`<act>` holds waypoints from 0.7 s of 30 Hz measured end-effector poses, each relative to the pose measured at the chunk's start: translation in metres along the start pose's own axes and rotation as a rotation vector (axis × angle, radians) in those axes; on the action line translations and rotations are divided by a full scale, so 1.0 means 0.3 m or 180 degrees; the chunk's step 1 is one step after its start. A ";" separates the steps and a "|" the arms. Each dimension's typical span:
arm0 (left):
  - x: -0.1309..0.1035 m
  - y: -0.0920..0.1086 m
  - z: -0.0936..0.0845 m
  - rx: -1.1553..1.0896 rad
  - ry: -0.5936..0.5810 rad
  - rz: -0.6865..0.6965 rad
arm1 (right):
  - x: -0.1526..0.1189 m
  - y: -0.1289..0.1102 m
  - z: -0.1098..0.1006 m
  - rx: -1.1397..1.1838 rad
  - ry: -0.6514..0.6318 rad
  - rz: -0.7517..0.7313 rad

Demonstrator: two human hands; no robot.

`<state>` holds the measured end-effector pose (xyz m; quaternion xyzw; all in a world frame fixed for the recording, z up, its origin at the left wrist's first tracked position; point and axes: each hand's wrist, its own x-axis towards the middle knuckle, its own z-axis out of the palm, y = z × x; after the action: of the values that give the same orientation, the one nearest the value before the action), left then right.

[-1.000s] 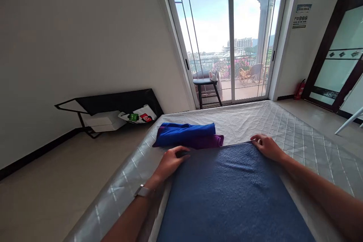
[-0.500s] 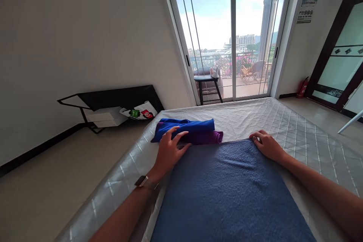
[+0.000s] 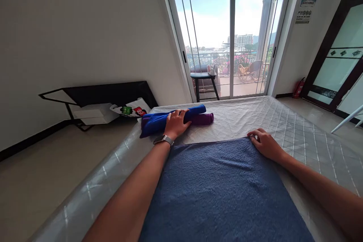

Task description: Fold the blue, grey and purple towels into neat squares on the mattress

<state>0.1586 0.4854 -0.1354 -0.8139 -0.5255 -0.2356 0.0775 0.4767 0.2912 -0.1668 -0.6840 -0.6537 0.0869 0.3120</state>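
A blue-grey towel [image 3: 215, 189] lies spread flat on a mattress [image 3: 244, 117] in front of me. Beyond its far edge are two rolled cloths side by side, a bright blue roll [image 3: 154, 124] and a purple roll [image 3: 204, 119]. My left hand [image 3: 176, 123], with a watch [image 3: 163, 140] on the wrist, is curled over both rolls, its thumb on the near side. At the towel's far right corner, my right hand [image 3: 263, 143] has its fingers bent and closed on the edge. Small creases run across the towel near that hand.
A black metal-framed rack [image 3: 110, 92] with a white box [image 3: 95, 113] and a printed bag [image 3: 133, 107] stands by the left wall. Past the mattress are a black stool [image 3: 203, 76] and a sliding glass door [image 3: 231, 38]. A fire extinguisher [image 3: 298, 87] stands at right.
My left hand has moved forward from the towel's far left corner onto the rolls. The rolls have shifted away and slightly left, leaving a gap beyond the towel. My right hand stays at its corner.
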 end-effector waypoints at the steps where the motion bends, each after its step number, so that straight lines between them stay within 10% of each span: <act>1: -0.012 0.025 -0.019 -0.0118 0.0067 0.0041 | 0.000 -0.002 -0.002 -0.0007 -0.0004 0.0015; 6: -0.149 0.318 -0.092 -0.0743 -0.0063 0.0783 | 0.023 -0.015 -0.018 -0.0102 -0.0113 0.0093; 12: -0.245 0.660 0.002 -0.0651 -0.1188 0.1340 | 0.111 -0.035 -0.024 -0.0715 -0.0080 0.0329; 21: -0.190 0.446 0.107 -0.0626 -0.1596 0.1051 | 0.178 0.003 -0.013 -0.0870 0.0134 0.0693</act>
<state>0.2684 0.3922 -0.1738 -0.9245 -0.3637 -0.0615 -0.0963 0.4865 0.3407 -0.1487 -0.7884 -0.5748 0.0161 0.2185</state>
